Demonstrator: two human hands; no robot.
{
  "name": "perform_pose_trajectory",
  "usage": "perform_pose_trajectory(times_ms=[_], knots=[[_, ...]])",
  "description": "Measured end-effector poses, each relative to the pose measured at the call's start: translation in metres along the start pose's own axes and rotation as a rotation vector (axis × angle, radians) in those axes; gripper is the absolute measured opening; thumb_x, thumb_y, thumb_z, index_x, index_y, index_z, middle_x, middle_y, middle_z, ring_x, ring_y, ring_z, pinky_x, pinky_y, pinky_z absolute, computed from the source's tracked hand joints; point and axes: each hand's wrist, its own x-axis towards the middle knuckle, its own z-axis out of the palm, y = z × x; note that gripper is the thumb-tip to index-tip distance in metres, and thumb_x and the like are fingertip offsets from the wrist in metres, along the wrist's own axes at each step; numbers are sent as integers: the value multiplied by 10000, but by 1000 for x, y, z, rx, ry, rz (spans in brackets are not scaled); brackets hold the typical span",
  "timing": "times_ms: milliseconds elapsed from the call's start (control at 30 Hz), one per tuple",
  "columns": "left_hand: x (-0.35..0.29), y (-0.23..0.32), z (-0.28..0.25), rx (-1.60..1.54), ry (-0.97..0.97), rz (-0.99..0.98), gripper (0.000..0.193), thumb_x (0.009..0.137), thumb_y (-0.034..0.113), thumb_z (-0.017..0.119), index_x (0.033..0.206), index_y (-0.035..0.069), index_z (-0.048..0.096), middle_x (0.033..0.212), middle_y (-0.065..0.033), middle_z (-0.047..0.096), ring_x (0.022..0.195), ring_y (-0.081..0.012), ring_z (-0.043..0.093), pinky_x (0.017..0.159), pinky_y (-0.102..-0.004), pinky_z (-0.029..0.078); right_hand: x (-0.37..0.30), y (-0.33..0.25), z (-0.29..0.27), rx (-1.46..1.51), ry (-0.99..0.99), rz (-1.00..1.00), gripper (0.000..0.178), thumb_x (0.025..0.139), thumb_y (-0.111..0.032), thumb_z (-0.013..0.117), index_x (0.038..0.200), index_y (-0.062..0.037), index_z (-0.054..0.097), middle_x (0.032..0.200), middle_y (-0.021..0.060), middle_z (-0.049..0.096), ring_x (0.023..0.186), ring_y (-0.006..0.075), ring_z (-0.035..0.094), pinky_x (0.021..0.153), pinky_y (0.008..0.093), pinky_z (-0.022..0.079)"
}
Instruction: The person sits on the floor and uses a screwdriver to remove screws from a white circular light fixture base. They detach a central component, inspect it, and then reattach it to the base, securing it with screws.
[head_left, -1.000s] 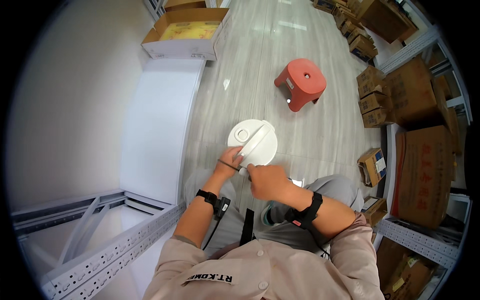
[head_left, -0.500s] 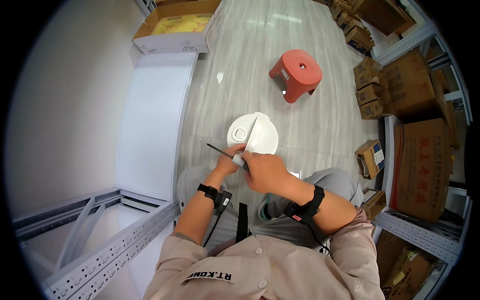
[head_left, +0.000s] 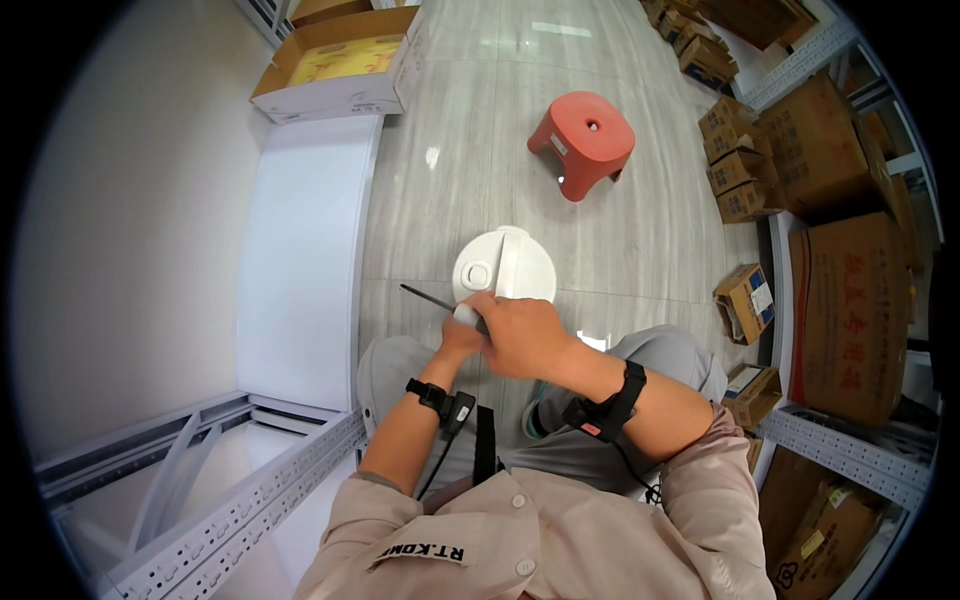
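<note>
A screwdriver (head_left: 467,316) with a pale grey handle and a thin dark shaft is gripped in my right hand (head_left: 532,335). Its shaft points up and to the left. Close against it, my left hand (head_left: 460,337) lies partly behind the handle and the right hand, so its fingers are mostly hidden. Just beyond both hands stands a white round appliance (head_left: 530,268), seen from above, which looks like a rice cooker. A raised bar crosses its lid, and a small rounded vent sits left of the bar. My hands cover its near edge; whether they touch it I cannot tell.
A red plastic stool (head_left: 590,130) stands on the floor farther ahead. Cardboard boxes (head_left: 845,310) fill the shelving on the right. Along the left wall runs a white shelf board (head_left: 305,260), with an open carton (head_left: 335,100) at its far end.
The left hand has drawn back from the appliance's lid and tucked in nearer the right hand. The screwdriver has shifted slightly left. My view has also moved a little.
</note>
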Motion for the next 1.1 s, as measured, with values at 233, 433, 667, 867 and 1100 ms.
perform_pose_trajectory(times_ms=[233, 433, 667, 867, 1100], knots=[[14, 22, 5, 232, 23, 63, 489, 865, 317, 759, 1300, 104, 692, 1239, -70, 741, 1154, -190, 687, 965, -366, 515, -2, 3, -16, 35, -25, 62, 526, 840, -155, 730, 1334, -80, 565, 954, 168, 746, 795, 400, 729, 646, 500, 571], [40, 12, -5, -286, 35, -86, 383, 960, 275, 662, 1270, 49, 677, 1207, -117, 723, 1123, -216, 656, 1007, -363, 488, 1, -4, -24, 93, 69, 50, 541, 843, -144, 725, 1351, -80, 550, 948, 177, 737, 803, 406, 722, 660, 507, 568], [41, 65, 10, 217, 222, 262, 425, 1002, 274, 691, 1328, 12, 621, 1155, -90, 669, 1032, -186, 624, 925, -318, 518, 3, -14, -47, 125, 143, 47, 510, 847, -149, 734, 1321, -60, 565, 962, 187, 736, 833, 407, 724, 686, 509, 569], [59, 110, 16, -16, 196, 61, 373, 946, 222, 684, 1264, 28, 682, 1099, -107, 739, 1018, -218, 680, 990, -393, 451, 2, 5, -50, 136, 281, 108, 427, 862, -177, 750, 1234, -27, 601, 920, 203, 727, 808, 412, 718, 692, 495, 562], [69, 99, -11, 111, 293, -82, 426, 927, 200, 697, 1324, 46, 687, 1132, -90, 755, 1027, -223, 704, 950, -412, 443, 12, 4, -61, 287, 453, 130, 391, 902, -177, 731, 1226, -22, 575, 866, 182, 706, 759, 399, 700, 681, 475, 537]])
